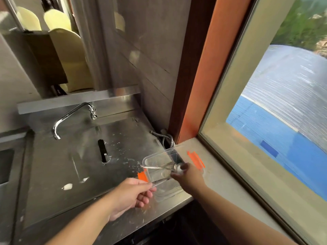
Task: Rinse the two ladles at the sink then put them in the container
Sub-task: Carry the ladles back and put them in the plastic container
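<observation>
Head view: your left hand (131, 193) pinches a ladle (160, 181); right hand (188, 175) grips another over the container (155, 160); lower both gently.

Site: kitchen wash area, likely commercial | Evidence: brushed stainless-steel counter (58, 170) with raised backsplash; curved chrome swan-neck tap (70, 115); pale yellow fabric-covered chairs (72, 59) beyond | Adjacent: large orange-framed window (200, 85) overlooking blue corrugated roofing (276, 135).

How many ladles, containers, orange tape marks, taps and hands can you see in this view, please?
Ladles: 2
Clear container: 1
Orange tape marks: 2
Tap: 1
Hands: 2, left hand, right hand
Total: 8
</observation>
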A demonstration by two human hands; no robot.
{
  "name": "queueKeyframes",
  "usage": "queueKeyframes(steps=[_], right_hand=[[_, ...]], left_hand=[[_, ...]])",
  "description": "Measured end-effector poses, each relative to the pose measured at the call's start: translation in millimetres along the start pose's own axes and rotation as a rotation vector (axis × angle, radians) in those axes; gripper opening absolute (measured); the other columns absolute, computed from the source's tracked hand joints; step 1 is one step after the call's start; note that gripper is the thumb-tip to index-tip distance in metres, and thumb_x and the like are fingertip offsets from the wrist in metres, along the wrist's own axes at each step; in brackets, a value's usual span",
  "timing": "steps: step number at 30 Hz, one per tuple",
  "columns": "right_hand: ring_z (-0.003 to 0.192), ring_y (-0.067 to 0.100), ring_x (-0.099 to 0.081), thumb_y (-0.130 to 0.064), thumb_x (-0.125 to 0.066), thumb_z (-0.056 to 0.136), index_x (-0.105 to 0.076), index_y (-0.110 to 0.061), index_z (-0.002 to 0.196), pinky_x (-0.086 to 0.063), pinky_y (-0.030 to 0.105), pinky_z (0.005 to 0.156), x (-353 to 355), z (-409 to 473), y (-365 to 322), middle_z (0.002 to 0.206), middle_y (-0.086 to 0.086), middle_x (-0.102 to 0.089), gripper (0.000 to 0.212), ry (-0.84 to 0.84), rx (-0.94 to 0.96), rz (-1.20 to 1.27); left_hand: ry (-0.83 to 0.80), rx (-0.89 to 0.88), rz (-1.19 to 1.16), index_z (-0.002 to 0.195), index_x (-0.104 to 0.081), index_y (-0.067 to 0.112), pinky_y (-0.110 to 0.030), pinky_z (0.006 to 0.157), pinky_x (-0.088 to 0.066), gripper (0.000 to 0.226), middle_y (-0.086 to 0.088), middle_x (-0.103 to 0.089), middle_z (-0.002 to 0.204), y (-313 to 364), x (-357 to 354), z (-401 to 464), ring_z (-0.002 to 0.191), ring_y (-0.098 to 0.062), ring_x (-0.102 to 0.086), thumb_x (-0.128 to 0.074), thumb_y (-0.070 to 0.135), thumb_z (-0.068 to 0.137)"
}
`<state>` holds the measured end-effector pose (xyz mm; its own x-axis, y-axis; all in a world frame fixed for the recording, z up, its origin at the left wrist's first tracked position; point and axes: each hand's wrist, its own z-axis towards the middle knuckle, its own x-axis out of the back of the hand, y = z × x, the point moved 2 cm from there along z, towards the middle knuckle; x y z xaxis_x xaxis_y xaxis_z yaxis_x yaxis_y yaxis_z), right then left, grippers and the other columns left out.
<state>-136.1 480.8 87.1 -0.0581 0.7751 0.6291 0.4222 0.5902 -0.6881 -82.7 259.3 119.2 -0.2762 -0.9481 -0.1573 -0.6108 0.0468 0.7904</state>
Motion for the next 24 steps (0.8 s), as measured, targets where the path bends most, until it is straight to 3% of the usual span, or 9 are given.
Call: queueKeyframes(steps=[2,4,9,13,24], right_hand=[[0.102,0.029,-0.059,-0.055,-0.057,0.087,-0.07,-0.02,0.11,-0.041,0.034,0.083,-3.4,-3.2,-1.9,0.11,0.006,-0.072,0.044,0.077,0.229,-0.542],[0.112,0.031,-0.051,-0.062,-0.039,0.09,-0.072,-0.028,0.108,-0.035,0.041,0.09,-10.1,-6.3,-2.0,0.112,0.003,-0.073,0.05,0.014,0.26,-0.709],[0.118,0.026,-0.047,-0.068,-0.021,0.09,-0.074,-0.035,0.105,-0.022,0.051,0.093,-26.1,-15.1,4.4,0.11,-0.003,-0.071,0.064,-0.09,0.199,-0.832],[0.116,0.026,-0.051,-0.066,-0.013,0.09,-0.074,-0.027,0.102,-0.017,0.056,0.097,-33.6,-18.4,3.7,0.111,0.0,-0.071,0.074,-0.116,0.167,-0.91],[0.121,0.026,-0.05,-0.062,-0.011,0.083,-0.071,-0.03,0.107,-0.009,0.061,0.096,-48.6,-17.3,-4.1,0.118,-0.001,-0.068,0.072,-0.142,0.068,-0.935]], left_hand=[[0.012,0.008,0.019,0.103,-0.07,-0.008,-0.021,0.048,-0.044,0.025,-0.006,-0.066,0.068,-2.6,2.1,3.1,0.055,-0.012,-0.057,-0.057,0.013,0.1],[0.012,0.016,0.046,0.103,-0.069,-0.009,-0.021,0.048,-0.045,0.026,-0.006,-0.066,0.067,-4.0,4.5,6.2,0.054,-0.012,-0.057,-0.056,0.014,0.101],[-0.018,0.013,0.161,0.101,-0.071,-0.005,-0.02,0.049,-0.046,0.03,-0.005,-0.065,0.069,-6.4,8.5,16.5,0.056,-0.011,-0.058,-0.054,0.019,0.102],[-0.036,0.01,0.247,0.102,-0.071,-0.003,-0.019,0.05,-0.046,0.033,-0.002,-0.062,0.067,-7.5,10.1,27.3,0.055,-0.01,-0.057,-0.053,0.025,0.103],[-0.05,-0.034,0.36,0.094,-0.074,0.006,-0.018,0.049,-0.046,0.033,-0.001,-0.06,0.065,-14.9,19.6,40.0,0.054,-0.009,-0.058,-0.057,0.033,0.1]])
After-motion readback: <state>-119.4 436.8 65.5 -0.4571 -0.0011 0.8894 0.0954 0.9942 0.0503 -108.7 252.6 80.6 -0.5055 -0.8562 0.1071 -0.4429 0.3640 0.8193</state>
